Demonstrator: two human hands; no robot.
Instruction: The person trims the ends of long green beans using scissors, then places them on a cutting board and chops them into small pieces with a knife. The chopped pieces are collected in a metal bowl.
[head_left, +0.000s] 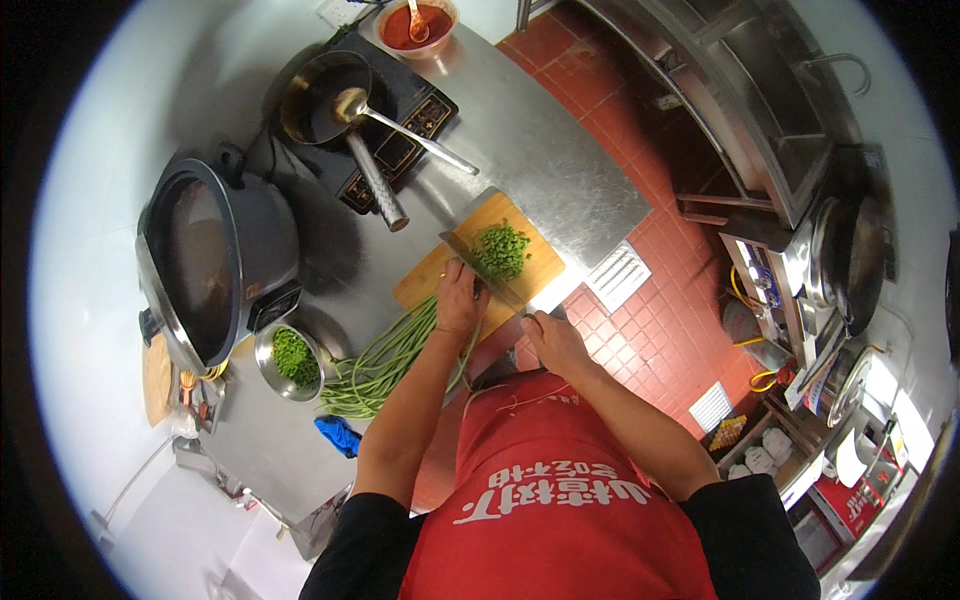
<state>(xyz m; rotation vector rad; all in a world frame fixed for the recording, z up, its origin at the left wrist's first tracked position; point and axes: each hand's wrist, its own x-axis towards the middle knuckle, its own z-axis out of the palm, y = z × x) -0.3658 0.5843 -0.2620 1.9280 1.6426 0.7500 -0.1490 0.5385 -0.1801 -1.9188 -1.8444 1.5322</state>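
My right hand (556, 343) is closed on the handle of a broad kitchen knife (480, 266), whose blade lies across a wooden cutting board (435, 270). Close to the blade's near side, my left hand (459, 296) presses on the ends of a bunch of long green beans (390, 367). The beans trail off the board toward the lower left. A heap of finely chopped green beans (502, 251) rests on the board beyond the blade. The fingertips of my left hand are partly hidden.
On the steel table (555, 150) stand a steel bowl (321, 375) of chopped greens, a large dark cooker (262, 247), and an induction cooker (435, 109) with a pan (300, 112) and ladle (420, 139). A bowl of red seasoning (427, 49) sits at the far end. A blue cloth (339, 435) lies nearer.
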